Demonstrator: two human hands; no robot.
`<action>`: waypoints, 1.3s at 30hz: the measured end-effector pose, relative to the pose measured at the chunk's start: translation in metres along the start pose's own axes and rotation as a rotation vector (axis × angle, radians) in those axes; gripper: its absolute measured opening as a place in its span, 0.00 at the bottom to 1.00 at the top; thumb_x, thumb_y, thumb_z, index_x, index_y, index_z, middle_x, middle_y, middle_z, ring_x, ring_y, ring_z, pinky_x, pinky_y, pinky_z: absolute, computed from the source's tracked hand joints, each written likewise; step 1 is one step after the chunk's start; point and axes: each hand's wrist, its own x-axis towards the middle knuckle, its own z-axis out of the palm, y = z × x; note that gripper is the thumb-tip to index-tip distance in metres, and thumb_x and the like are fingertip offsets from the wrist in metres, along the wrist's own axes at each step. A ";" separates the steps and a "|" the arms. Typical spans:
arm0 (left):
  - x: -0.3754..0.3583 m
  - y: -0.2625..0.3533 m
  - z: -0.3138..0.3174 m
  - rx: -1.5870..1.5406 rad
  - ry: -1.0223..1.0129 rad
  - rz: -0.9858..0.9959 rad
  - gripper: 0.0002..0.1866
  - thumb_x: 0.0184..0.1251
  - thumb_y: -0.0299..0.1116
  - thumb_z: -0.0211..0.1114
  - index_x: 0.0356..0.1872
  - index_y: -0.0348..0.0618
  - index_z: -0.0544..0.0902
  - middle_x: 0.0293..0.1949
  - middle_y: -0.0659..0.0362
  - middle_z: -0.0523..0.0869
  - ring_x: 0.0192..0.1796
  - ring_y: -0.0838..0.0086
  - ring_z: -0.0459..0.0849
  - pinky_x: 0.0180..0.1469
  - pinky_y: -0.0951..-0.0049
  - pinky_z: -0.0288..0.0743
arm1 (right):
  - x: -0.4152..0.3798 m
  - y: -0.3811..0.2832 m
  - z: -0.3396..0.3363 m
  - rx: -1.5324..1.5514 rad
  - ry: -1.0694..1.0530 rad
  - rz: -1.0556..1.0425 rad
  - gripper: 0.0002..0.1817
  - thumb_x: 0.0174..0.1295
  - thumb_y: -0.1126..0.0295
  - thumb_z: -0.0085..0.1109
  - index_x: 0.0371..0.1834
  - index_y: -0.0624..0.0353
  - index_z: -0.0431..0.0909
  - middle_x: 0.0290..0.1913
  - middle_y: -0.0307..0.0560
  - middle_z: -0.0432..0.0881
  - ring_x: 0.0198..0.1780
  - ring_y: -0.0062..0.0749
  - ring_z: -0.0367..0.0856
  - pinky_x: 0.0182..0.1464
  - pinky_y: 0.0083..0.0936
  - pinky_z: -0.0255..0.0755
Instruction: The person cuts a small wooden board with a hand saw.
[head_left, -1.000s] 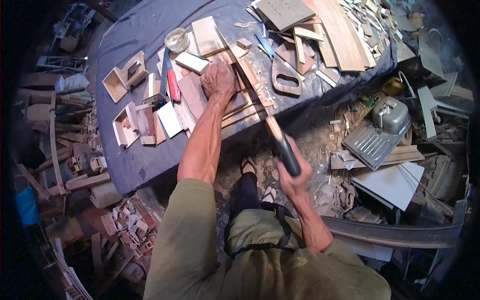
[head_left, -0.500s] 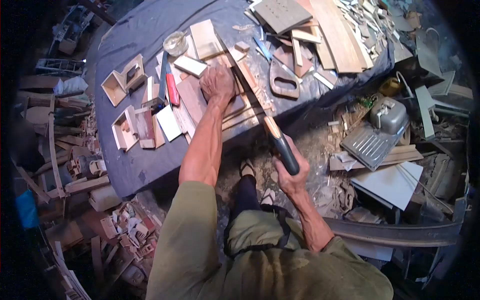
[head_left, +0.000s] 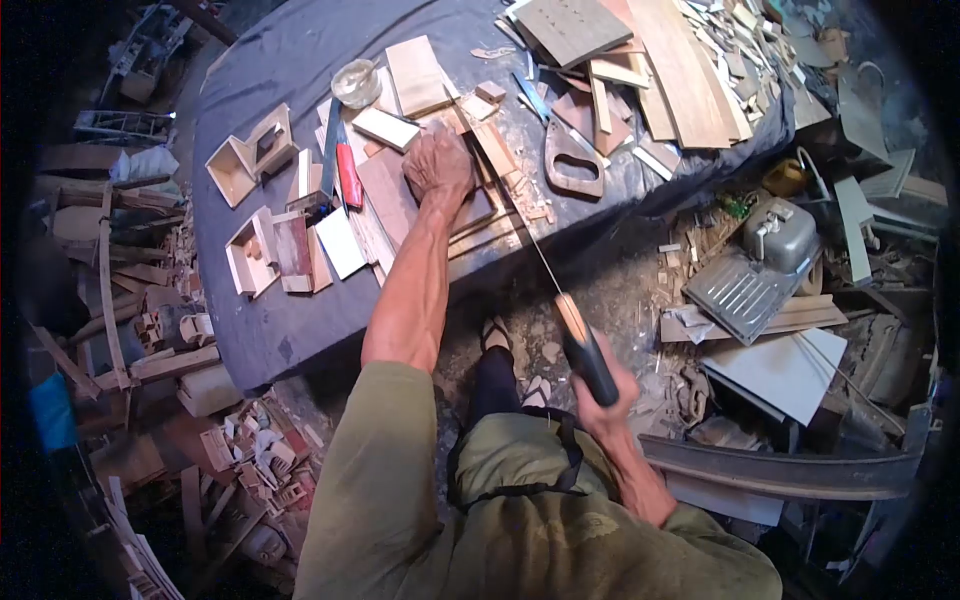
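My right hand (head_left: 608, 395) is closed round the black-and-wood handle of a handsaw (head_left: 585, 345), below the table's front edge. The saw's thin blade (head_left: 515, 205) slants up and left onto the table, passing just right of my left hand. Fingers curled, my left hand (head_left: 440, 165) presses down on a dark brown wood piece (head_left: 478, 207); the fingertips are partly hidden. Flat boards (head_left: 383, 190) lie under and beside that hand. Close to it are a pale wood block (head_left: 386, 129), a red-handled tool (head_left: 349, 176) and a glass jar (head_left: 355, 83).
A second saw with a wooden handle (head_left: 574, 165) lies to the right on the cloth-covered table (head_left: 300, 345). Small open wooden boxes (head_left: 250, 255) stand at the left. Boards (head_left: 680, 85) and offcuts heap up at the back right. A metal sink (head_left: 745, 290) and scrap clutter the floor.
My right hand has drawn the handsaw back, down and to the right, so more blade shows past the table edge. My left hand stays on the wood piece.
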 end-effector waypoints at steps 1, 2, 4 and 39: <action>0.001 0.002 -0.002 0.000 0.000 -0.002 0.13 0.71 0.38 0.57 0.34 0.40 0.84 0.35 0.49 0.86 0.44 0.54 0.85 0.42 0.52 0.76 | -0.009 -0.004 -0.008 -0.010 -0.003 -0.011 0.34 0.54 0.83 0.62 0.69 0.59 0.75 0.44 0.52 0.89 0.43 0.25 0.87 0.46 0.25 0.79; 0.003 0.002 -0.005 0.016 0.014 0.022 0.13 0.71 0.38 0.57 0.33 0.40 0.84 0.35 0.49 0.86 0.44 0.54 0.85 0.41 0.52 0.76 | -0.005 -0.004 -0.007 -0.005 0.003 -0.032 0.34 0.54 0.83 0.62 0.69 0.59 0.75 0.43 0.51 0.89 0.42 0.25 0.86 0.46 0.25 0.79; -0.001 0.004 -0.010 0.038 0.025 0.076 0.13 0.71 0.37 0.58 0.33 0.40 0.83 0.34 0.49 0.86 0.42 0.54 0.84 0.41 0.52 0.76 | 0.015 -0.009 0.005 -0.002 0.024 -0.059 0.34 0.54 0.83 0.62 0.69 0.58 0.76 0.41 0.50 0.88 0.40 0.25 0.86 0.45 0.26 0.79; 0.000 0.002 -0.009 0.027 0.060 0.109 0.14 0.72 0.39 0.57 0.34 0.40 0.85 0.34 0.47 0.86 0.40 0.52 0.85 0.40 0.50 0.77 | -0.009 -0.012 -0.005 -0.011 0.081 -0.084 0.29 0.56 0.83 0.61 0.66 0.61 0.77 0.37 0.53 0.87 0.35 0.23 0.84 0.40 0.23 0.78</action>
